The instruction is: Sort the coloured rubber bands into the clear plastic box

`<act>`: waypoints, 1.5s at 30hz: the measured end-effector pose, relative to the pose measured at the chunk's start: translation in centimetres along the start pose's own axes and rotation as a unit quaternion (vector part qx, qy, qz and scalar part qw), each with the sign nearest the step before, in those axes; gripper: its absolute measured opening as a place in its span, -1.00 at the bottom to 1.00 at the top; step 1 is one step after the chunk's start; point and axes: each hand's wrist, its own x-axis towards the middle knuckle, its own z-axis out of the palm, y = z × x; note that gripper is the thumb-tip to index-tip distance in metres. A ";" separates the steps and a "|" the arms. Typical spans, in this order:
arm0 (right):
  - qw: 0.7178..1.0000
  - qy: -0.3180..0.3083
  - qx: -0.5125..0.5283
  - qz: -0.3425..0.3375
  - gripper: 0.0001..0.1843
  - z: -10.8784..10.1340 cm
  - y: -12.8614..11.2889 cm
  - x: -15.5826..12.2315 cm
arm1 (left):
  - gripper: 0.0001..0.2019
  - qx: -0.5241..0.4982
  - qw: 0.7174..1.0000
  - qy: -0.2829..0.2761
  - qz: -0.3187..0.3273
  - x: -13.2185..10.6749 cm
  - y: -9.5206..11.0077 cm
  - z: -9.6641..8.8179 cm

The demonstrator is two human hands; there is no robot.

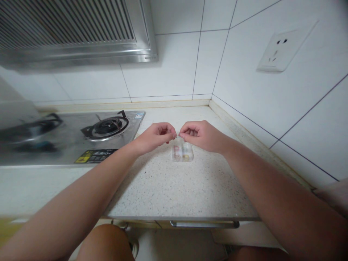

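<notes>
My left hand (157, 136) and my right hand (200, 135) meet above the speckled countertop (176, 185), fingers curled and pinched together at their tips. Between the two pinches there is something very small and thin that I cannot make out. Just below the hands a small clear plastic box (182, 152) lies on the counter, holding a few tiny items, one reddish and one golden.
A steel gas hob (67, 139) with a black burner (107, 127) lies to the left, under an extractor hood (76, 32). White tiled walls form a corner at the back right, with a socket (280, 50). A drawer handle (203, 224) runs below the counter's front edge.
</notes>
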 end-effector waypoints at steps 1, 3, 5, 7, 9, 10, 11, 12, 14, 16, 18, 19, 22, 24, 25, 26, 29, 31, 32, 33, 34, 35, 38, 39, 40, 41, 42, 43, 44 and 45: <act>1.000 0.001 -0.001 0.001 -0.80 0.0 0.0 0.0 | -0.85 0.001 1.000 -0.001 0.001 0.0 0.0 0.0; 1.000 0.004 -0.001 0.002 -0.80 0.0 0.0 0.0 | -0.83 0.003 1.000 -0.002 0.003 0.0 0.0 -0.1; 1.000 0.006 0.003 0.002 -0.81 0.0 0.1 0.0 | -0.82 0.005 1.000 -0.003 0.003 -0.1 0.0 -0.1; 1.000 0.008 0.007 0.001 -0.81 0.0 0.2 0.0 | -0.82 0.008 1.000 -0.004 0.001 -0.1 0.0 -0.1; 1.000 0.008 0.008 0.002 -0.81 0.0 0.2 -0.1 | -0.82 0.009 1.000 -0.003 0.002 -0.1 0.0 -0.1; 1.000 0.009 0.008 0.003 -0.81 0.0 0.2 -0.1 | -0.82 0.009 1.000 -0.003 0.004 -0.1 0.1 -0.1; 1.000 0.010 0.008 0.003 -0.81 0.0 0.2 -0.1 | -0.82 0.009 1.000 -0.003 0.004 -0.1 0.1 -0.1; 1.000 0.012 0.008 0.003 -0.82 0.0 0.2 -0.1 | -0.83 0.008 1.000 -0.003 0.005 -0.1 0.1 -0.1; 1.000 0.014 0.005 0.002 -0.82 0.0 0.2 -0.1 | -0.83 0.006 1.000 -0.004 0.005 -0.1 0.1 -0.1; 1.000 0.019 0.005 0.001 -0.83 -0.1 0.2 0.0 | -0.83 0.004 1.000 -0.004 0.006 -0.1 0.0 -0.1; 1.000 0.023 0.007 -0.002 -0.83 -0.1 0.2 0.0 | -0.83 0.004 1.000 -0.004 0.006 -0.1 0.0 -0.1; 1.000 0.024 0.009 -0.002 -0.83 -0.1 0.2 0.0 | -0.83 0.004 1.000 -0.004 0.006 -0.1 0.0 -0.1; 1.000 0.025 0.011 -0.003 -0.83 -0.1 0.1 0.0 | -0.82 0.006 1.000 -0.005 0.003 -0.1 0.0 -0.1; 1.000 0.026 0.012 -0.003 -0.83 0.0 0.0 0.0 | -0.83 0.005 1.000 -0.003 0.002 -0.1 0.1 -0.1; 1.000 0.026 0.013 -0.002 -0.83 0.0 0.0 0.0 | -0.84 0.003 1.000 -0.001 0.002 -0.1 0.2 0.0; 1.000 0.025 0.013 -0.001 -0.83 0.0 0.0 0.0 | -0.84 0.002 1.000 0.000 0.003 -0.1 0.2 0.0; 1.000 0.024 0.018 0.001 -0.82 0.0 0.1 0.0 | -0.85 0.001 1.000 0.002 0.007 -0.1 0.3 0.0; 1.000 0.022 0.021 -0.001 -0.82 0.0 0.1 0.0 | -0.84 0.001 1.000 0.004 0.008 -0.1 0.3 0.1; 1.000 0.021 0.022 -0.001 -0.82 0.0 0.2 0.0 | -0.83 0.000 1.000 0.005 0.008 -0.1 0.3 0.1; 1.000 0.020 0.022 0.000 -0.82 0.0 0.2 0.0 | -0.83 0.000 1.000 0.006 0.007 -0.1 0.2 0.1; 1.000 0.019 0.020 0.001 -0.81 0.0 0.2 0.0 | -0.82 -0.001 1.000 0.006 0.005 -0.1 0.2 0.1; 1.000 0.018 0.019 0.002 -0.81 0.0 0.2 0.0 | -0.82 -0.001 1.000 0.006 0.004 -0.1 0.2 0.1; 1.000 0.018 0.014 0.001 -0.81 0.0 0.1 0.0 | -0.81 0.004 1.000 0.006 0.003 -0.1 0.1 0.1; 1.000 0.018 0.012 -0.001 -0.81 0.0 0.1 0.0 | -0.81 0.007 1.000 0.007 0.003 -0.1 0.1 0.1; 1.000 0.018 0.009 -0.003 -0.81 0.0 0.1 0.0 | -0.81 0.010 1.000 0.006 0.004 -0.1 0.0 0.0; 1.000 0.017 0.006 -0.003 -0.81 0.0 0.0 0.0 | -0.81 0.012 1.000 0.005 0.004 -0.1 0.0 0.0; 1.000 0.016 0.003 -0.003 -0.81 0.0 0.0 0.0 | -0.80 0.013 1.000 0.003 0.004 -0.1 -0.1 0.0; 1.000 0.015 0.001 -0.003 -0.81 -0.1 -0.1 0.0 | -0.80 0.013 1.000 0.002 0.004 -0.1 -0.1 0.0; 1.000 0.014 0.000 -0.002 -0.81 -0.1 -0.1 0.0 | -0.80 0.012 1.000 0.001 0.004 -0.1 -0.2 0.0; 1.000 0.013 0.001 -0.001 -0.80 -0.1 -0.1 0.0 | -0.80 0.011 1.000 0.000 0.005 -0.1 -0.2 0.0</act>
